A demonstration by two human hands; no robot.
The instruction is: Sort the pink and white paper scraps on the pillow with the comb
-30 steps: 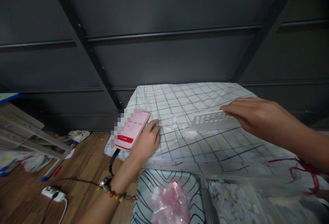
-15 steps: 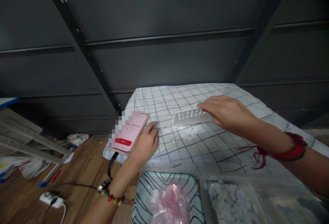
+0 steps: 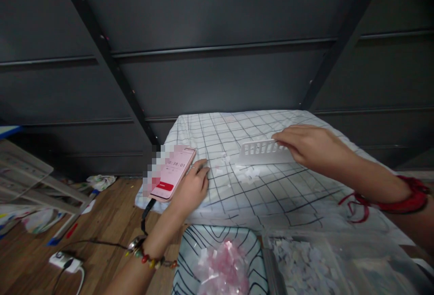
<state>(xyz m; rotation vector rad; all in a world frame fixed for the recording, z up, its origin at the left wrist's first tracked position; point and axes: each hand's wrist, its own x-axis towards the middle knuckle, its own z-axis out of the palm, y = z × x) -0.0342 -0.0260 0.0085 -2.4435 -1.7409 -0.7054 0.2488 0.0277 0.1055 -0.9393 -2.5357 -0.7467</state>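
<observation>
My right hand [image 3: 305, 143] pinches the top edge of a white slotted plastic piece [image 3: 259, 152], which stands on its long edge on the checked cloth. Small white scraps [image 3: 250, 175] lie just in front of it, and a few more [image 3: 224, 158] are to its left; their kind is too small to make out. My left hand [image 3: 195, 182] rests on the cloth with loosely bent fingers and nothing in them, right beside a phone [image 3: 172, 173] in a pink case that shows a timer.
The checked cloth [image 3: 217, 128] covers a table against a dark panelled wall. Below its front edge are a striped basket [image 3: 188, 241] with clear and pink plastic bags [image 3: 225, 263] and a clear box [image 3: 342, 259] of small pale pieces. A cable [image 3: 144, 218] runs from the phone.
My right hand has slid to the right with the white slotted piece, leaving some scraps uncovered on its left. The left hand stays in place beside the phone.
</observation>
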